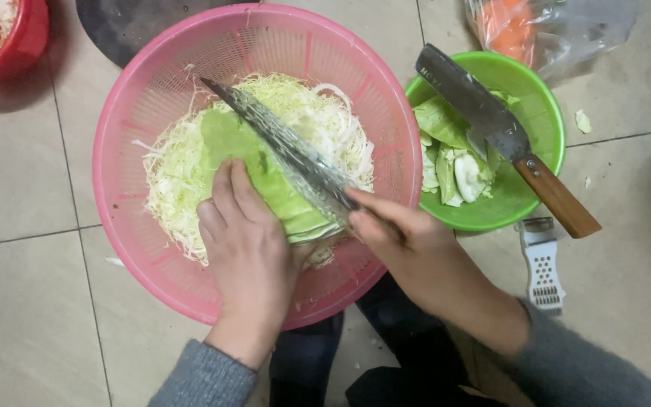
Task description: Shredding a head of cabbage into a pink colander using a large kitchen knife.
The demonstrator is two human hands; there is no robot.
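Left hand (pixel 246 252) clamped flat over a wedge of cabbage (pixel 261 169), fingers curled snug on its near end, pressing it against a slanted metal grater (pixel 288 154) over the pink basket (pixel 152 90). Right hand (pixel 408 241) wrapped tight round the grater's near end. Probably firm but slick and leafy, prone to shedding layers, so best gripped low, well off the blades. Shreds (pixel 182 162) piled below. Cleaver (pixel 491 124) resting across the green bowl (pixel 540 105) at right.
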